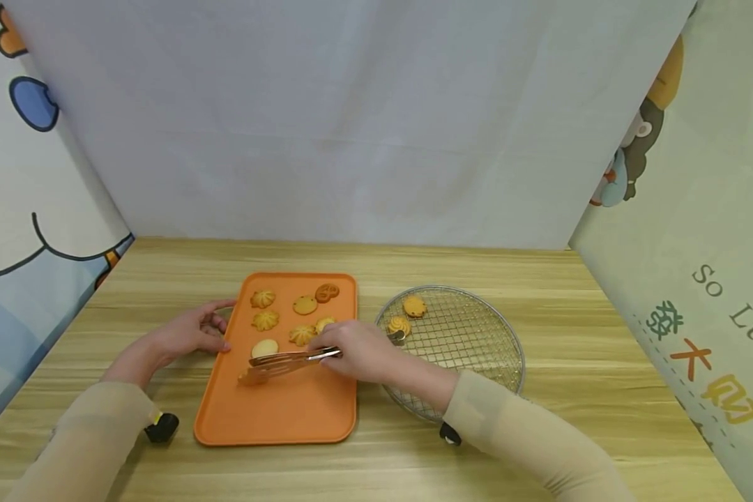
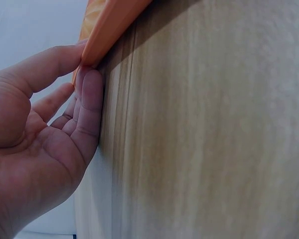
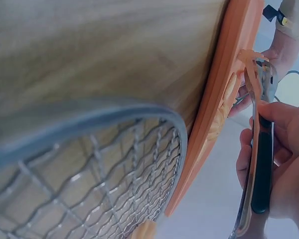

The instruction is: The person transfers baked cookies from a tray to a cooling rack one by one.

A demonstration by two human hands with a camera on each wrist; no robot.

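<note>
My right hand grips metal tongs with dark handle inlays, held over an orange tray. At the tips of the tongs is a golden cookie; whether it is clamped or only touched, I cannot tell. A pale round cookie lies just behind the tongs. Several more cookies, among them a ridged one and a brown pretzel-shaped one, lie on the tray's far half. At the tray's left edge, my left hand pinches the rim, thumb above and fingers against the side.
Right of the tray stands a round wire rack, partly under my right forearm. On its left side sit two cookies, a round one and a swirled one. A pale cloth hangs behind the wooden table.
</note>
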